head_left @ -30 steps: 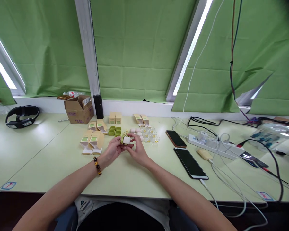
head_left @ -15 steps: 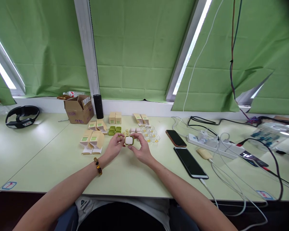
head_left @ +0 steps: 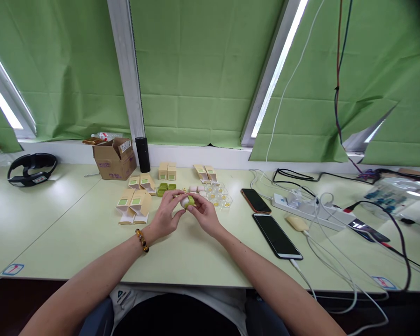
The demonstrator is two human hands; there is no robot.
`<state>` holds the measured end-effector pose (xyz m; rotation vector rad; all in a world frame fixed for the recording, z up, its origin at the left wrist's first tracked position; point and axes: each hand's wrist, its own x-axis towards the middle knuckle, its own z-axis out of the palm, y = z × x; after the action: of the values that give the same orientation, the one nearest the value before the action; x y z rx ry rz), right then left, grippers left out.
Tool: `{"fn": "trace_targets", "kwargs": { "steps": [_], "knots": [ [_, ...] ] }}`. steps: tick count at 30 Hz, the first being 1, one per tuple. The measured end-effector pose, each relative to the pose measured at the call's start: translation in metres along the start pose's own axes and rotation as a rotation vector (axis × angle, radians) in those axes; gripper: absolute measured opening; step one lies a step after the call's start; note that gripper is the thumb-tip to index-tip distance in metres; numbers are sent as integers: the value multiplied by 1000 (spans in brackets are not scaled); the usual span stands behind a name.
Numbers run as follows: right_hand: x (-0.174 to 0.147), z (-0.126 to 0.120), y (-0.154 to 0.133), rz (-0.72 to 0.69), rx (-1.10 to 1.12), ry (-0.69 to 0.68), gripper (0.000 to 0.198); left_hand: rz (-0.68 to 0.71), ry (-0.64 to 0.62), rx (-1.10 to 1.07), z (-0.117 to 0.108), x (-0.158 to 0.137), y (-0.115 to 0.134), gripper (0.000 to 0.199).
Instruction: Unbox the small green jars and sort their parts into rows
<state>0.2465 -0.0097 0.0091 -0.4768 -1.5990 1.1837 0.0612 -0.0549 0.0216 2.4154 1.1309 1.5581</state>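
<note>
Over the table, just in front of the small parts, both hands meet around a small green-and-white case (head_left: 186, 201) with rounded corners. My left hand (head_left: 166, 215) pinches its white side between thumb and fingers. On the green side, my right hand (head_left: 206, 216) grips it the same way. The fingertips partly cover the case. Right behind the hands lie several green square containers (head_left: 162, 192), pale pinkish pieces (head_left: 197, 189) and clear little boxes (head_left: 221, 196) with yellow bits inside. A bead bracelet circles my left wrist.
Open cream cartons (head_left: 140, 205) stand left of my hands, with more cream cartons (head_left: 167, 171) behind. A cardboard box (head_left: 115, 161) and black cylinder (head_left: 143, 155) are farther back. To the right lie two phones (head_left: 277, 235), a power strip (head_left: 308, 212) and tangled cables.
The case has turned from its flat white face with a gold-looking rim to show its green side. My left hand has shifted from its edge to a fuller pinch on it.
</note>
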Motion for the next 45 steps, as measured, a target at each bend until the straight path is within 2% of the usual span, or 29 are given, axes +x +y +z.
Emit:
{"fn": "trace_targets", "kwargs": {
  "steps": [7, 16, 21, 26, 35, 45],
  "knots": [
    [4, 0, 1, 41, 61, 14, 43, -115, 27, -94, 1, 2, -4, 42],
    [3, 0, 2, 69, 19, 4, 41, -136, 75, -22, 3, -1, -6, 33],
    [0, 0, 6, 37, -91, 55, 47, -104, 27, 66, 3, -4, -8, 35],
    [-3, 3, 7, 34, -220, 18, 43, -64, -45, 143, 3, -4, -3, 36],
    [-6, 4, 8, -29, -325, 4, 38, 140, -169, 544, 4, -4, 8, 40],
    [-5, 5, 16, -115, -493, 65, 38, 146, -174, 583, 9, -3, 9, 28]
  ]
}}
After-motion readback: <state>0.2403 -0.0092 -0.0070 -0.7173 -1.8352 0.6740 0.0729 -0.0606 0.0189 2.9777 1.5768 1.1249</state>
